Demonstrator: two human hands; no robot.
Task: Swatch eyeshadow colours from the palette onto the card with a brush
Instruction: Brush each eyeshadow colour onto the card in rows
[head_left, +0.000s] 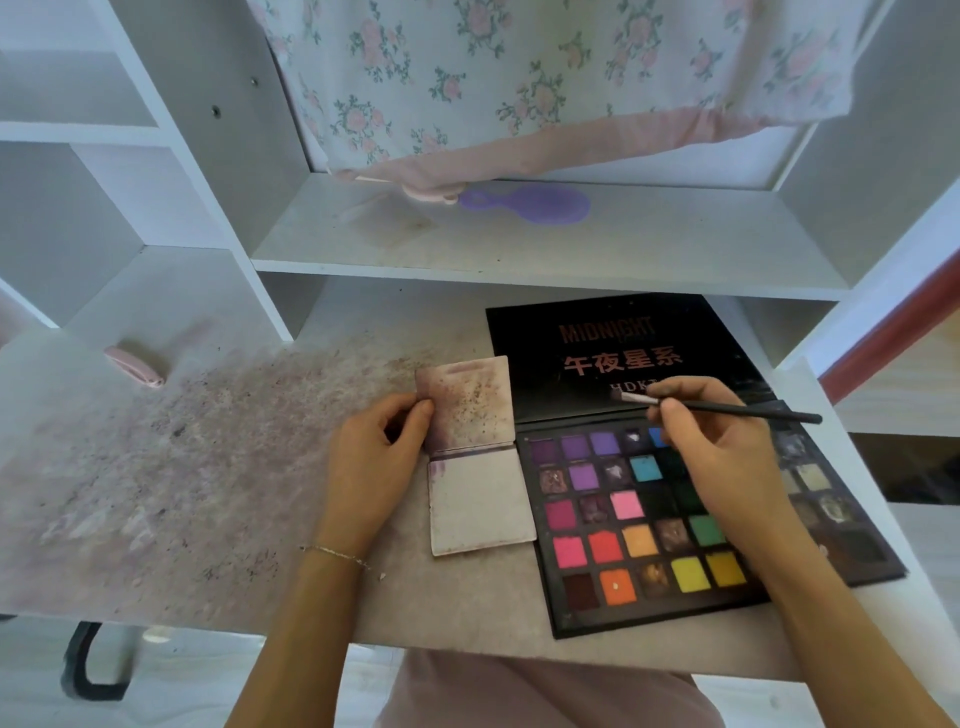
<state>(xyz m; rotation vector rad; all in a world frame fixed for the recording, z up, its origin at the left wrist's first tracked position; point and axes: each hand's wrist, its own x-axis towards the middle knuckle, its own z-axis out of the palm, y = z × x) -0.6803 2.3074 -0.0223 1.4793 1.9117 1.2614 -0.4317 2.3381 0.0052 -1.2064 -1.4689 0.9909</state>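
left hand (375, 462) pinched card (475, 457) edge | right hand (714, 447) gripped brush (717, 408) above palette (649, 525) | hands apart, card between them

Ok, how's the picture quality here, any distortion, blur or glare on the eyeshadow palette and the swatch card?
Head view: wide-angle distortion bows the white shelf edges; daylight is soft and even, with no harsh glare on the black multicolour eyeshadow palette; the lid lettering is slightly soft; the stained white folding card and the thin black brush read clearly.
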